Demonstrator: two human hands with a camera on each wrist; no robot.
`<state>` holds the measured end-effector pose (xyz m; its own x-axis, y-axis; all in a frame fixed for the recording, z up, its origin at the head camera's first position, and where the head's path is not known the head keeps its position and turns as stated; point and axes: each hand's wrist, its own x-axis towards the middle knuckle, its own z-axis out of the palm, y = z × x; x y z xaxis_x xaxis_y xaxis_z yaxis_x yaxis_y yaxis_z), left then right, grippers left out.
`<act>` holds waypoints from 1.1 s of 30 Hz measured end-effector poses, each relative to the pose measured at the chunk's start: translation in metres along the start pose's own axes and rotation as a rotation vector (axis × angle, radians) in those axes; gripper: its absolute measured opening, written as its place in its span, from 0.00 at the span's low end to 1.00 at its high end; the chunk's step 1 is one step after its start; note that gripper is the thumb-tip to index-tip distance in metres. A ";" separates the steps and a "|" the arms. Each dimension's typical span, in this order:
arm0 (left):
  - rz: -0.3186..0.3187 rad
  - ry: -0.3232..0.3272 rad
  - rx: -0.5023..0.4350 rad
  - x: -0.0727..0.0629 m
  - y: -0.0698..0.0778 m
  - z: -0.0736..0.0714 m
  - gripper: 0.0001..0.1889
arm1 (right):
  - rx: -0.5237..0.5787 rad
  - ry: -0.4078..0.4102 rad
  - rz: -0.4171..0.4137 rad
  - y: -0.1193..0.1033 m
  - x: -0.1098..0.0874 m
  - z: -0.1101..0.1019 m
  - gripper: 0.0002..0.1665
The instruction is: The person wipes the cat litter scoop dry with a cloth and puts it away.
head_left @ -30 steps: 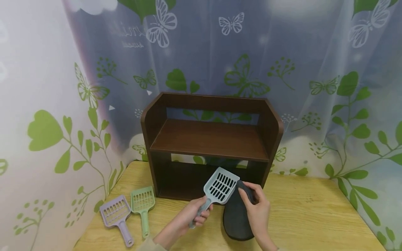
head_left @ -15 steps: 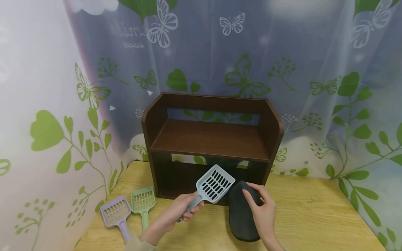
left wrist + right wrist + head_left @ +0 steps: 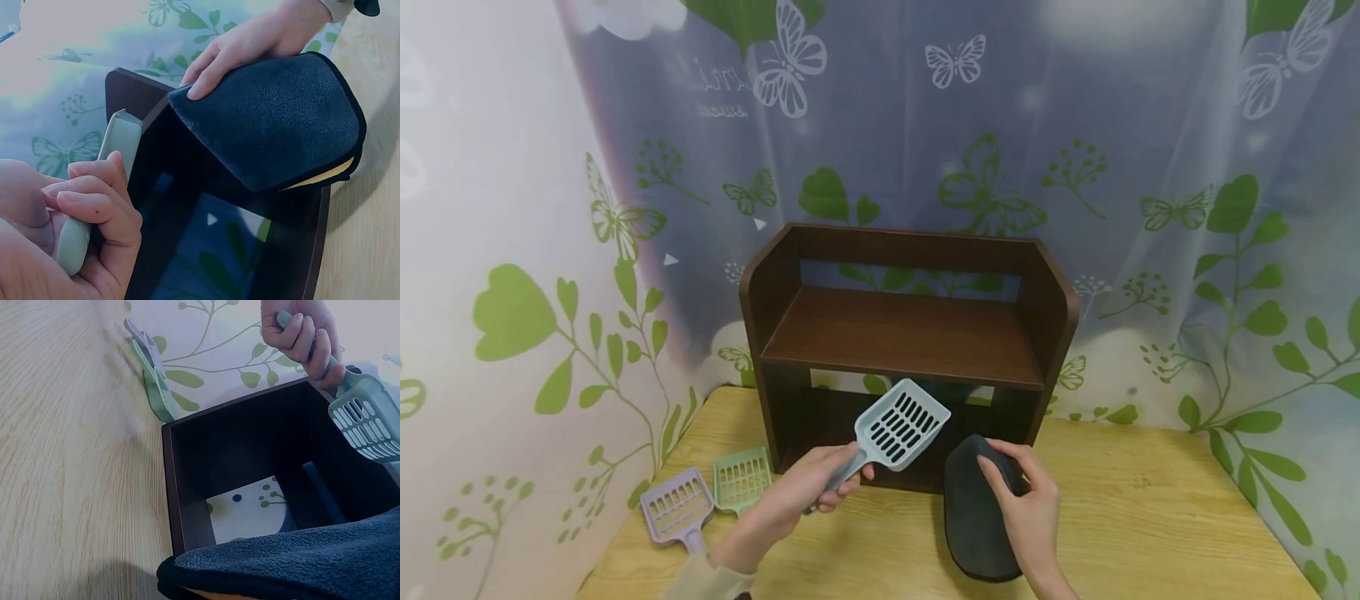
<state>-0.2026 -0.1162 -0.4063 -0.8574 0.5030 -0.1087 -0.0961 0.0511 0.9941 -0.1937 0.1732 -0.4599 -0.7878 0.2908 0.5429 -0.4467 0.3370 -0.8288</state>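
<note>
My left hand [image 3: 808,487] grips the handle of a pale blue slotted litter scoop [image 3: 904,423], its head tilted up in front of the lower shelf. In the left wrist view, fingers curl round the handle [image 3: 74,247]. My right hand [image 3: 1028,508] pinches the top edge of a folded dark cloth [image 3: 976,525] between thumb and fingers. The cloth hangs to the right of the scoop, apart from it. Its plush dark face [image 3: 275,119] shows in the left wrist view, with a strip of yellow lining at the lower fold. In the right wrist view, the cloth [image 3: 300,565] fills the bottom.
A dark brown two-tier shelf [image 3: 902,329] stands at the back of the wood-grain table [image 3: 1150,517]. Left of it lie a green litter scoop [image 3: 742,477] and a purple one [image 3: 677,507], partly behind my left forearm. A patterned curtain [image 3: 880,108] hangs behind.
My left hand has drawn the blue scoop left and slightly up, away from the cloth. My right hand and the cloth have shifted a little to the right.
</note>
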 end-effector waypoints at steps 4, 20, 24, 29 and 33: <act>-0.003 -0.011 0.011 -0.002 0.004 0.000 0.23 | -0.009 -0.005 0.008 -0.002 0.000 -0.001 0.14; 0.115 0.081 0.072 0.006 0.046 -0.021 0.20 | 0.012 0.012 -0.003 -0.001 0.000 -0.001 0.17; 0.149 0.157 0.062 0.012 0.059 -0.031 0.19 | 0.006 0.010 0.015 0.000 -0.001 -0.001 0.17; 0.172 0.278 0.081 0.022 0.076 -0.043 0.19 | 0.006 0.006 0.016 -0.002 -0.001 -0.001 0.17; 0.183 0.351 0.124 0.030 0.089 -0.050 0.20 | 0.011 0.008 0.006 -0.009 -0.002 -0.001 0.17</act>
<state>-0.2623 -0.1397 -0.3218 -0.9772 0.1896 0.0960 0.1169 0.1022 0.9879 -0.1875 0.1703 -0.4538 -0.7869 0.3001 0.5393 -0.4469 0.3256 -0.8332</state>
